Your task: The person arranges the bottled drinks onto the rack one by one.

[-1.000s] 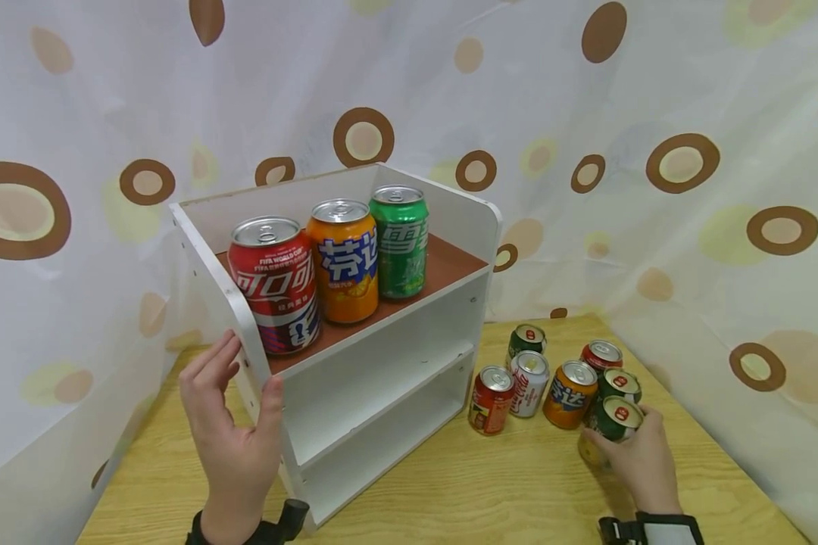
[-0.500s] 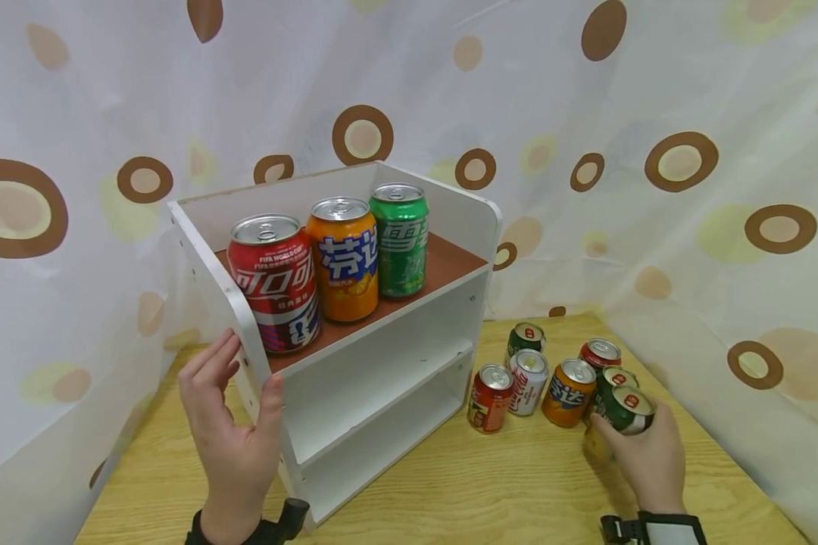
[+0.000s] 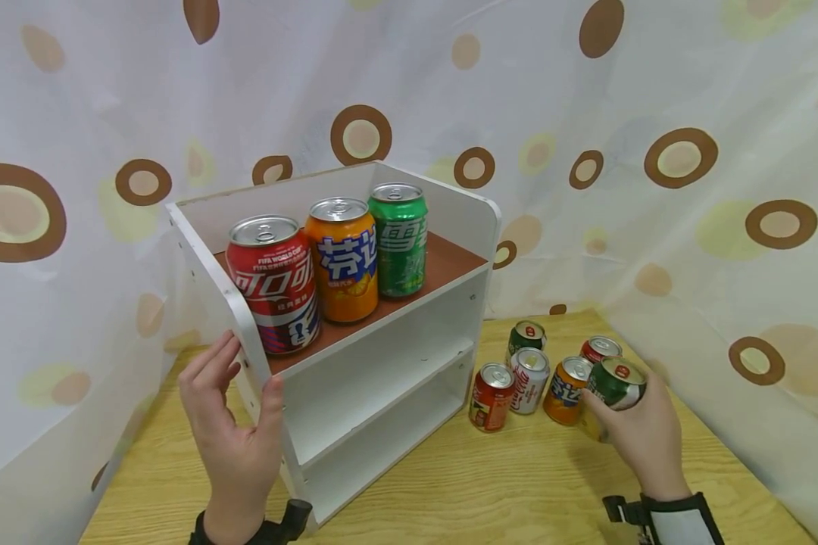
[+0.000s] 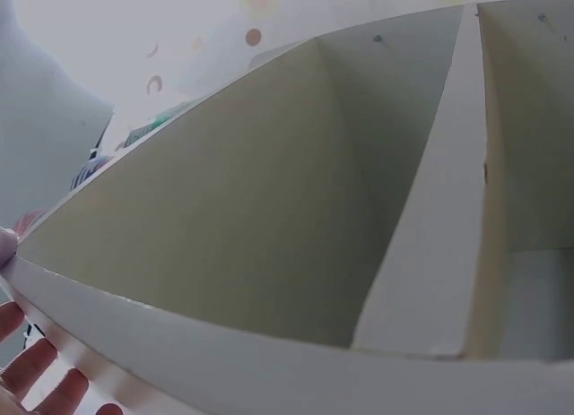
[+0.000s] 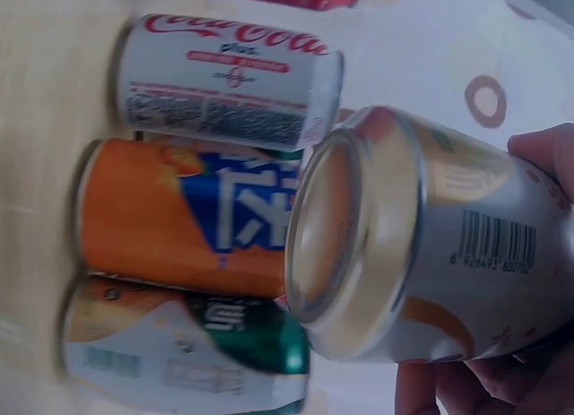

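My right hand [image 3: 646,435] grips a dark green can [image 3: 613,384], thumb on its near side and fingers partly hidden behind it. In the right wrist view the raised can [image 5: 448,245] shows a gold base and a barcode. It overlaps an orange Fanta can [image 3: 564,392] and a red-topped can [image 3: 601,347]. My left hand [image 3: 235,439] holds the front edge of the left side panel of a white shelf unit [image 3: 375,367], fingers outside, thumb around the front. On its brown top stand a red Coca-Cola can [image 3: 276,291], an orange Fanta can [image 3: 343,265] and a green Sprite can [image 3: 402,242].
A red-orange can [image 3: 491,400], a white Coca-Cola can [image 3: 528,382] and a dark green can [image 3: 523,337] stand right of the shelf unit on the wooden table [image 3: 450,484]. A patterned curtain [image 3: 559,98] closes off the back and sides.
My right hand has lifted the dark green can up off the table and moved slightly away from me with it. My left hand stays at the shelf panel.
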Demonstrator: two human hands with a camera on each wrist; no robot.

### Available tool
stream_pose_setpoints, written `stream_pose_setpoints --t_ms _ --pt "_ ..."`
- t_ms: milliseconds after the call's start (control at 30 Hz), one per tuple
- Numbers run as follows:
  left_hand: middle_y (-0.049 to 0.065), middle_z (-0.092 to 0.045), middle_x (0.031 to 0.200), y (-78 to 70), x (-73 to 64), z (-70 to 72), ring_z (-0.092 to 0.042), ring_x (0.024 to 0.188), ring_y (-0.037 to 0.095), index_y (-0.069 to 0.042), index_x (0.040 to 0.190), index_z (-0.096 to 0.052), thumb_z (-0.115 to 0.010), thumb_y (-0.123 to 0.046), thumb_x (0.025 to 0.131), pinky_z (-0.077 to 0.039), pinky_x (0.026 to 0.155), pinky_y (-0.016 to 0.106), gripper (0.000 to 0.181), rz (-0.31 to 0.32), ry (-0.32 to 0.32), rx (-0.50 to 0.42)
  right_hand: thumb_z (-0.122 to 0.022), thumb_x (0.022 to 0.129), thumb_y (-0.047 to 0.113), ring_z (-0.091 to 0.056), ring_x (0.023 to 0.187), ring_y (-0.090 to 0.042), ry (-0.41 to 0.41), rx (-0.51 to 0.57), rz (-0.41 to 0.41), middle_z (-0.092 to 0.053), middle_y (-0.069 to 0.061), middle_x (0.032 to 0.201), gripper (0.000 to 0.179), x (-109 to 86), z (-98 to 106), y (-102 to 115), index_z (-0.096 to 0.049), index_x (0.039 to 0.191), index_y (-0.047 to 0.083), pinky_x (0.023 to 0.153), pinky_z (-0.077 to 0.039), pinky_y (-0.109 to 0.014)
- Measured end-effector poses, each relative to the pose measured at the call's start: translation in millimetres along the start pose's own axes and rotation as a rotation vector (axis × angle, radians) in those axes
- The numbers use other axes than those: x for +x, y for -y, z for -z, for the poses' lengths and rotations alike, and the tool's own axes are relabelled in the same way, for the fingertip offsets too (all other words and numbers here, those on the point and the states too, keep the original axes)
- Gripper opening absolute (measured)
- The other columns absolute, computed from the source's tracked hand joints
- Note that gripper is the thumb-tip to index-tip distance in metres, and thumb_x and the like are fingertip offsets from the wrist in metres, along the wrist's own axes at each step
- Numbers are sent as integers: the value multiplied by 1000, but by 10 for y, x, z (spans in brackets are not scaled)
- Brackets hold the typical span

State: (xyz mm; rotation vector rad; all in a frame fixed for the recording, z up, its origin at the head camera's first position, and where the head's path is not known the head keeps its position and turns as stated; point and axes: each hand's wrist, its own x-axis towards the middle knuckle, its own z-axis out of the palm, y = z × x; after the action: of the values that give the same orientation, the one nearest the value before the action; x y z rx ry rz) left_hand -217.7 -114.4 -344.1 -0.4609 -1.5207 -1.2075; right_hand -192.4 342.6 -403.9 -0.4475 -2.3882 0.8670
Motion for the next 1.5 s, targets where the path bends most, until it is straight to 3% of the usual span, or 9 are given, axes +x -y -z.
stream_pose_setpoints --t_ms 133,300,633,1000,1333,1500 --pt "11 -52 140 3 -7 0 -46 128 12 13 132 -53 -67 -41 99 -42 102 20 65 3 -10 -8 -85 85 32 -64 108 -47 27 31 67 -54 -32 132 91 82 42 115 -36 150 -7 68 -54 -26" --pt "11 -53 140 6 -14 -3 -46 128 13 14 131 -53 -67 -41 99 -42 102 20 64 4 -17 -13 -85 85 30 -63 107 -49 37 42 141 -55 -34 131 87 209 85 214 -38 147 -10 75 -57 -42" --pt "13 -52 141 7 -6 14 -45 130 13 12 134 -53 -67 -39 100 -42 102 21 63 9 8 -11 -81 88 35 -62 106 -47 56 19 173 -55 -32 129 87 385 179 444 -36 148 -8 74 -57 -47" --pt "14 -51 141 15 -3 37 -45 131 13 11 135 -52 -66 -39 100 -43 103 21 62 11 21 0 -82 87 38 -61 111 -46 95 54 261 -56 -29 131 86 585 261 894 -38 149 -3 86 -55 -62" --pt "18 -51 140 18 5 32 -46 131 15 12 134 -52 -67 -38 100 -44 103 21 62 2 16 -13 -81 87 43 -66 102 -38 172 64 338 -62 -23 122 82 699 319 1385 -40 146 3 72 -57 -36" --pt "20 -52 139 19 10 19 -46 131 14 12 134 -52 -66 -40 100 -44 103 20 64 -7 18 -11 -80 87 45 -66 105 -39 204 62 342 -63 -24 123 85 715 374 1584 -39 148 3 77 -58 -43"
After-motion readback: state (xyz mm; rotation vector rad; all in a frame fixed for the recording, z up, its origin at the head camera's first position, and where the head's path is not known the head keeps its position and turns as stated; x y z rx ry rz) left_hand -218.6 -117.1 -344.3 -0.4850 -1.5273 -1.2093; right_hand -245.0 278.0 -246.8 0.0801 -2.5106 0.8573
